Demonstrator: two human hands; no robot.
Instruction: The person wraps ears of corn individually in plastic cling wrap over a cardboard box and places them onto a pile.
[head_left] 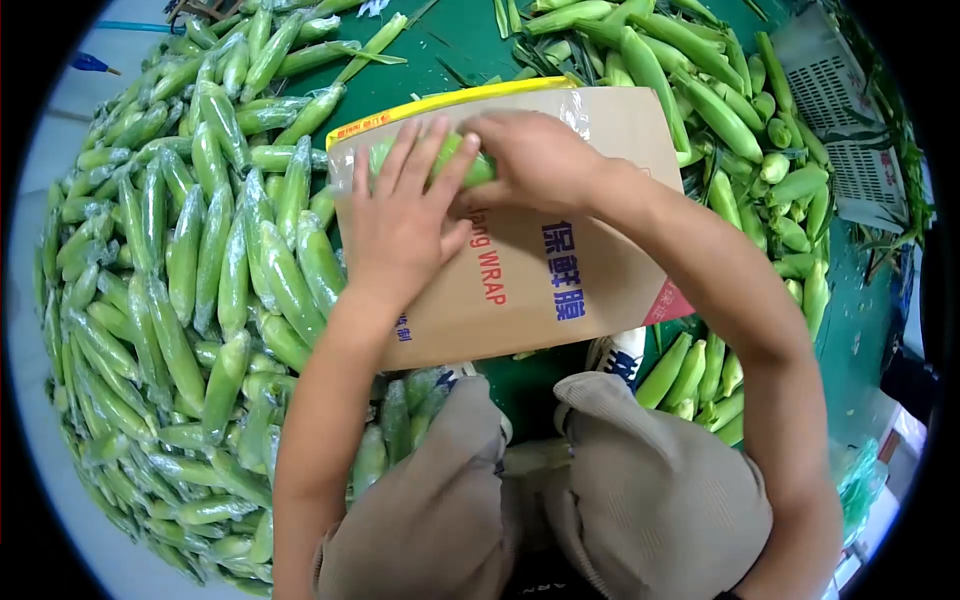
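A green ear of corn (480, 170) in its husk lies across the top of a cardboard box (620, 240) printed with "WRAP" and Chinese characters. Part of it has the sheen of clear plastic film. My left hand (408, 215) rests flat over the ear, fingers stretched and spread. My right hand (535, 160) curls around the ear's right end, its fingertips partly hidden. Along the box's far edge runs a yellow strip (440, 100), close to my fingers.
A large heap of film-wrapped corn (190, 290) fills the left side. Unwrapped corn (720, 110) is piled at the right and far right, beside a white plastic crate (830, 110). The box sits in front of my knees (650, 470), over a green floor (455, 40).
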